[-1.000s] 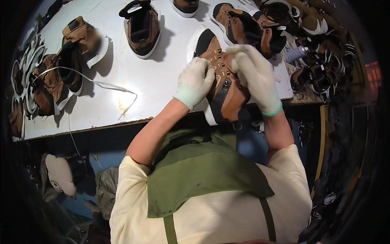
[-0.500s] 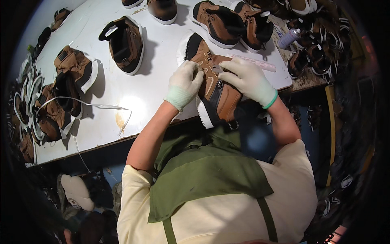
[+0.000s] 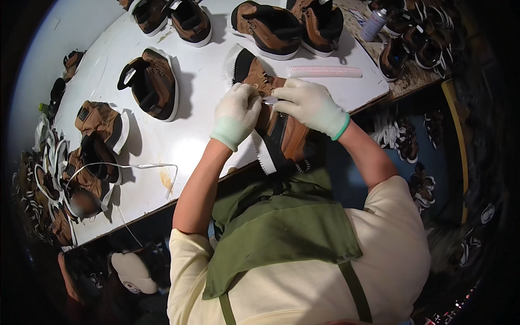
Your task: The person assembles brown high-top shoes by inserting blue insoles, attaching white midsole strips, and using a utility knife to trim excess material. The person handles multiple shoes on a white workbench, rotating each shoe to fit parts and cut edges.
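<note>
A brown and black boot [image 3: 295, 138] lies at the table's near edge, its toe pointing away and a white toothed strip along its sole edge. Over its lacing part, both gloved hands work close together. My left hand [image 3: 236, 115] is closed in a pinch at the lacing edge; the fingertips' exact hold is partly hidden. My right hand [image 3: 315, 106] is closed with thumb and fingers on a small shiny metal tool [image 3: 269, 100], which points toward the left fingertips. The tool's exact kind does not show.
Several similar boots [image 3: 149, 86] stand on the white table [image 3: 200, 135]. A pink-and-white strip [image 3: 325, 71] lies beyond my right hand. At the back right are a spray can [image 3: 374, 24] and more shoes. A white cord [image 3: 146, 164] lies at left, near piled boots.
The view has shifted, so the table and boots sit differently in it. Both hands remain at the boot's lacing, and the fingertips and metal tool are now closer together.
</note>
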Available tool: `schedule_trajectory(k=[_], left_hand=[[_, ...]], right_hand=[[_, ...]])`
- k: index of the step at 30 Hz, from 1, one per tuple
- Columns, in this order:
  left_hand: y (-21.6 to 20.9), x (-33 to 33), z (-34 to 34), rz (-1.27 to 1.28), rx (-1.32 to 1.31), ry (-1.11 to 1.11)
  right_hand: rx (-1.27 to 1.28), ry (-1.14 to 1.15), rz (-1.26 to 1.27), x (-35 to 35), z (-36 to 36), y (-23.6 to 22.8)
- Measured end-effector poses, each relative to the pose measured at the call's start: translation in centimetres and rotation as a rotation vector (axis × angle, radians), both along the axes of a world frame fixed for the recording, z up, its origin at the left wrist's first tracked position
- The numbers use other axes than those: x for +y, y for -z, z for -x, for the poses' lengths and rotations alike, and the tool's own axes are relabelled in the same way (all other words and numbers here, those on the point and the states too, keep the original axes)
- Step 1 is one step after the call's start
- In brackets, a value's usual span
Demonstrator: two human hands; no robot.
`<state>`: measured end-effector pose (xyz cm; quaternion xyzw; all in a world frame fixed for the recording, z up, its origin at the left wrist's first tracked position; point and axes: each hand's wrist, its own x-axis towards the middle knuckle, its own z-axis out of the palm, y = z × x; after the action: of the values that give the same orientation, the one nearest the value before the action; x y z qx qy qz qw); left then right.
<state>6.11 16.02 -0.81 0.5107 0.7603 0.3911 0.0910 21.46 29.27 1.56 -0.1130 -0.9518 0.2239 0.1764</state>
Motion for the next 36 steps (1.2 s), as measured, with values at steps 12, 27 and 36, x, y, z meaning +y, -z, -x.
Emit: schedule_trajectory(k=[12,27,36], left_hand=[[-0.3,0.4,-0.6,0.004,0.081,-0.032],[0.3,0.6,-0.6,-0.035,0.044,-0.063],[0.6,0.8,-0.6,-0.006,0.089,-0.063]], right_hand=[[-0.044,0.047,0.008,-0.2,0.5,0.5],[-0.055,0.055,0.021,-0.1,0.8,0.1],[-0.031,0.085,0.084,-0.1,1.0,1.0]])
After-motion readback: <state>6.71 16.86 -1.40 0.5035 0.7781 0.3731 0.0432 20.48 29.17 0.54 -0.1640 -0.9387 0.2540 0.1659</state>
